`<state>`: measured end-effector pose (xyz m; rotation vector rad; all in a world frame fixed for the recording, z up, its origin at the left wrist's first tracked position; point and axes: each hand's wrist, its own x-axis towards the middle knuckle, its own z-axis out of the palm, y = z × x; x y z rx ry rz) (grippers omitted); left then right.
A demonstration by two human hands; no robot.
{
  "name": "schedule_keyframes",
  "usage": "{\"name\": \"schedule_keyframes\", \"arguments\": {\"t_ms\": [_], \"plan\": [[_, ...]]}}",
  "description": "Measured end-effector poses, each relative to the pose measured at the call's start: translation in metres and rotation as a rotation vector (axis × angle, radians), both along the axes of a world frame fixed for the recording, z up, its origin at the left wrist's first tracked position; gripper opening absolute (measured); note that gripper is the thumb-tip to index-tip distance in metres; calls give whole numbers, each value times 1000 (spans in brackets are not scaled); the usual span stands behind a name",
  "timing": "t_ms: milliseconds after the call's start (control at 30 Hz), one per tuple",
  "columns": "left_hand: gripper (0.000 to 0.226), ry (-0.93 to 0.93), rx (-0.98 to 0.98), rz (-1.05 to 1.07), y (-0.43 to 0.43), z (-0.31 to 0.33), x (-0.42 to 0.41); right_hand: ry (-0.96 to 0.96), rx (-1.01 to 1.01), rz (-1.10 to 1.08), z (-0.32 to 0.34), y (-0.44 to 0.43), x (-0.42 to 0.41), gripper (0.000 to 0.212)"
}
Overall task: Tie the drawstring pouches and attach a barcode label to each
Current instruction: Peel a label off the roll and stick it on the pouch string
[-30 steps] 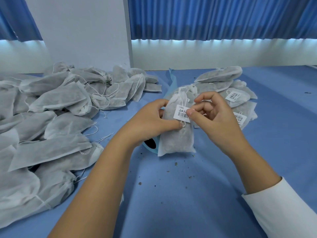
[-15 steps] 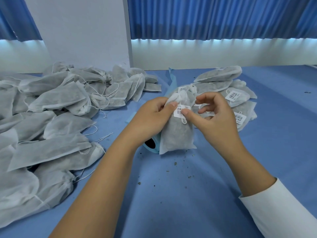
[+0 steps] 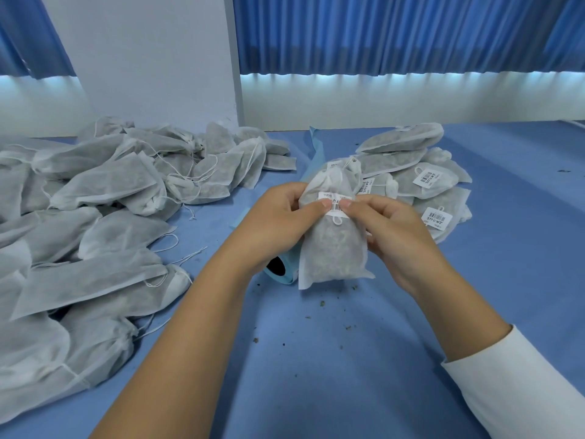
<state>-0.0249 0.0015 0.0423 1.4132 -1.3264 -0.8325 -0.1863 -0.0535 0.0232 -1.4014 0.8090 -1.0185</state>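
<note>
I hold a white fabric drawstring pouch [image 3: 334,248] upright over the blue table, filled with dark dried material. A white barcode label [image 3: 335,205] lies across its upper part, just below the gathered neck. My left hand [image 3: 281,220] grips the pouch from the left, thumb pressing the label's left end. My right hand [image 3: 389,229] grips it from the right, thumb on the label's right end. A small loop of string hangs below the label.
A big heap of unlabelled pouches [image 3: 95,210] with loose strings fills the left side. A smaller pile of labelled pouches [image 3: 424,182] lies behind on the right. A light-blue label roll [image 3: 280,270] sits behind the held pouch. Crumbs dot the blue table [image 3: 332,359].
The pouch has come slightly nearer. My right hand moved from pinching the label's edge to gripping the pouch, and both thumbs now press the label flat.
</note>
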Motion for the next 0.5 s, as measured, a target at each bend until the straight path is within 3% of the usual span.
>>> {"name": "schedule_keyframes", "arguments": {"t_ms": [167, 333, 500], "plan": [[23, 28, -5, 98, -3, -3, -5, 81, -64, -50, 0, 1, 2, 9], [32, 201, -28, 326, -9, -5, -1, 176, -80, 116, 3, 2, -3, 30], [51, 105, -31, 450, -12, -8, 10, 125, -91, 250, 4, 0, -7, 21]]}}
